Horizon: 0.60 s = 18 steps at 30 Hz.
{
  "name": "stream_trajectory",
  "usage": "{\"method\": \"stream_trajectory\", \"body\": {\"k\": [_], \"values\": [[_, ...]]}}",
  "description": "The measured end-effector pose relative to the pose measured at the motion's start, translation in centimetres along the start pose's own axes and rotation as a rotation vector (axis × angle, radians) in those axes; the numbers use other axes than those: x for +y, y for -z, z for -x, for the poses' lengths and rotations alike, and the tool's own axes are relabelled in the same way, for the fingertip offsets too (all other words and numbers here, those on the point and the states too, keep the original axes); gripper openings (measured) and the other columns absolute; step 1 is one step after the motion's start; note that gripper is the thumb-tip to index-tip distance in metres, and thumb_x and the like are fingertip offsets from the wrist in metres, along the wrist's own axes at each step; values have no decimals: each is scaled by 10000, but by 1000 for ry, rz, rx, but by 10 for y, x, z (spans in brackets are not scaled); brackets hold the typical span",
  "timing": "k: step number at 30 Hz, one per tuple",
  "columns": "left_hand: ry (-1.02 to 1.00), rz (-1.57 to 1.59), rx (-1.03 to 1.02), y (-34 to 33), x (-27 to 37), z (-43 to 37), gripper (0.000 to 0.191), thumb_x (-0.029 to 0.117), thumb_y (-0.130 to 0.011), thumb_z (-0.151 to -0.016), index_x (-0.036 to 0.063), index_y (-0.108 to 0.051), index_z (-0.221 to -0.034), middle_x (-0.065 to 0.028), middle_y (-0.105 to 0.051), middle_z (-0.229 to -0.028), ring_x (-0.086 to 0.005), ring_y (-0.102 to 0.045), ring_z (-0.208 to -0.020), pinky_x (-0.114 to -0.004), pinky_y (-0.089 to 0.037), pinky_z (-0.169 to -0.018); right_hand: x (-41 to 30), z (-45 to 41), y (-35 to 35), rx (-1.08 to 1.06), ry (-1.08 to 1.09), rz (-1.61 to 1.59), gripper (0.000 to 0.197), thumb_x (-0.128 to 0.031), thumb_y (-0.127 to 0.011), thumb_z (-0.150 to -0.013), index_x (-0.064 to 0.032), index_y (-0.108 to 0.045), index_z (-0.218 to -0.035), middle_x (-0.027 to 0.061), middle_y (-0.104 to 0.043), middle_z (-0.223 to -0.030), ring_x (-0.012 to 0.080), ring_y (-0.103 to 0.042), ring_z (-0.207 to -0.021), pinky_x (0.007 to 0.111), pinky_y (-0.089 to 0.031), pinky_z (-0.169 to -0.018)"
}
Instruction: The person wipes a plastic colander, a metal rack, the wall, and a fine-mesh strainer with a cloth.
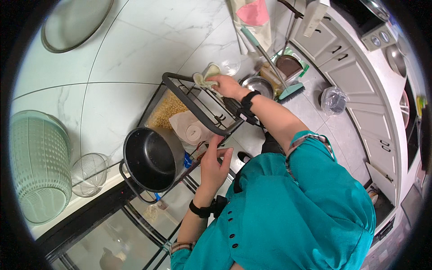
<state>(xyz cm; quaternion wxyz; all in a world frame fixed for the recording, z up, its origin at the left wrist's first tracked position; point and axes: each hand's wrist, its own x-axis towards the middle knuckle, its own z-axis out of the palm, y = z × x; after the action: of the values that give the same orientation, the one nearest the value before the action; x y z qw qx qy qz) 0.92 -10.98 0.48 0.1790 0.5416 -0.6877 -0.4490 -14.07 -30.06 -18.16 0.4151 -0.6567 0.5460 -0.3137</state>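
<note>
My right hand (230,88) grips a crumpled pale green cloth (206,77) at the far end of a black metal rack (189,100) with a raised rail. My left hand (213,166) is at the rack's near side, thumb and fingers apart, fingertips close to the rail; whether they touch it I cannot tell. Inside the rack lie a clear bag of yellow beans or kernels (167,109) and a white bag with a round white piece (194,132) on it. A deep black pot (150,158) stands tilted at the rack's left end.
A green plastic basket (42,162) and a wire strainer (89,175) sit left, by a glass-topped black frame (135,216). Beyond the rack are a steel bowl (259,86), a broom (291,91) and a lined bin (333,100). White cabinets (361,81) line the right.
</note>
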Motion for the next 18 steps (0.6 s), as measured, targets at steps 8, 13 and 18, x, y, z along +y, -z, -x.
{"method": "stream_trajectory", "body": {"k": [8, 13, 18], "values": [[197, 76, 37, 1, 7, -4, 412, 91, -595, -917, -14, -478, -1299, -181, -648, -1106, -232, -716, -864, -316, -522, -724, 24, -7, -41, -82, 213, 116, 380, -118, -553, -862, -238, -640, -1212, 140, -635, -1138, 349, -629, -954, 440, -506, -848], [203, 108, 30, 2, 9, -6, 428, 93, -594, -924, -2, -472, -1324, -171, -653, -1090, -218, -719, -848, -290, -526, -662, 40, 52, -20, -281, 267, 133, 344, -125, -569, -835, -231, -683, -1142, 129, -646, -1091, 349, -627, -909, 433, -508, -823], [238, 108, 8, 6, 12, -8, 437, 91, -591, -929, 23, -471, -1343, -155, -663, -1050, -198, -720, -826, -269, -532, -590, 44, 79, 18, -688, 89, 67, 323, -91, -584, -777, -154, -708, -1070, 138, -653, -1080, 294, -650, -891, 398, -510, -780]]}}
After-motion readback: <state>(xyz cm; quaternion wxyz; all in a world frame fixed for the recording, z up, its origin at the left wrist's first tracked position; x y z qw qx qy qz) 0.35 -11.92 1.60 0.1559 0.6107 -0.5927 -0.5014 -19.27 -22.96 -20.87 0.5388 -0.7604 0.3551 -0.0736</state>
